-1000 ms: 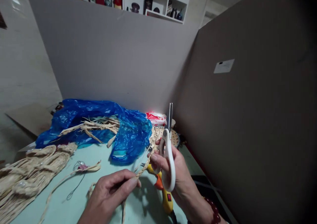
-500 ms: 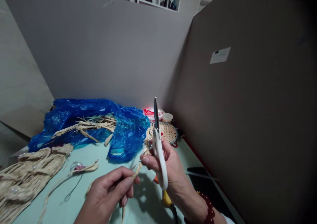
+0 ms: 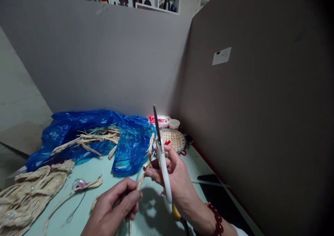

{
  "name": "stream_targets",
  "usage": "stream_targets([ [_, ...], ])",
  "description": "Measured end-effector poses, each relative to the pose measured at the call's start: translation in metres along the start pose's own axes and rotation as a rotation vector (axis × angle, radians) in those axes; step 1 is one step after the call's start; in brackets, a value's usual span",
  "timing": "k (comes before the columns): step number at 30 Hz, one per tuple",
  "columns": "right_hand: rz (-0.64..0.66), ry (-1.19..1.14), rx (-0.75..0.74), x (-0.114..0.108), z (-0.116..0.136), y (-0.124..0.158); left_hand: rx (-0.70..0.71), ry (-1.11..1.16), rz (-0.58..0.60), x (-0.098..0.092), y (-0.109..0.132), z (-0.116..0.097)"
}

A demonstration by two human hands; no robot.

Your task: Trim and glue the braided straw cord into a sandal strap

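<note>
A pale braided straw cord (image 3: 141, 182) runs between my two hands above the table. My left hand (image 3: 116, 203) is closed, pinching its lower part between thumb and forefinger. Higher up, the thumb and fingers of my right hand (image 3: 177, 180) grip the same cord, whose loose top end rises past them. White-handled scissors (image 3: 163, 171) hang in my right hand too, blades upward and closed together. A red bead bracelet (image 3: 217, 218) circles my right wrist. Part of the right fingers is hidden behind the scissors.
A blue plastic bag (image 3: 134, 138) with dry straw strips (image 3: 100, 136) lies at the back. Woven straw pieces (image 3: 33, 194) rest at left, near a strip (image 3: 90, 184) and thin wire. A woven basket (image 3: 176, 138), paper cup (image 3: 174, 124) and yellow-handled tool (image 3: 176, 213) are beyond or beside my right hand.
My right hand and the scissors have shifted slightly left and down in view, and the scissors tilt more leftward. Both hands keep their hold on the cord. The camera view has turned slightly.
</note>
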State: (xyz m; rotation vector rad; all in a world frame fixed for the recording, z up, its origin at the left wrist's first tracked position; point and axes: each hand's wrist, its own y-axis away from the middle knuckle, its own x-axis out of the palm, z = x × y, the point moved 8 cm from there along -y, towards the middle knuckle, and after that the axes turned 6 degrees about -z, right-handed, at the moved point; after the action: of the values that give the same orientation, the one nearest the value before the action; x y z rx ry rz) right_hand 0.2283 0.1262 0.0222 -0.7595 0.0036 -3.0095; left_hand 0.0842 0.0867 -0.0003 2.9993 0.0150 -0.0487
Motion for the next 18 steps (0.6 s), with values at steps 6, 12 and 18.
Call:
stream_targets([
  [6,0.126,0.055,0.022,0.015,-0.006,0.010,-0.087,0.214,-0.073,0.000,0.005,0.000],
  [12,0.070,0.126,-0.028,0.006,0.012,0.002,-0.101,0.339,-0.258,-0.015,0.011,-0.005],
  [18,0.111,0.441,-0.245,0.000,0.025,0.001,-0.100,0.361,-0.362,-0.026,0.015,-0.012],
])
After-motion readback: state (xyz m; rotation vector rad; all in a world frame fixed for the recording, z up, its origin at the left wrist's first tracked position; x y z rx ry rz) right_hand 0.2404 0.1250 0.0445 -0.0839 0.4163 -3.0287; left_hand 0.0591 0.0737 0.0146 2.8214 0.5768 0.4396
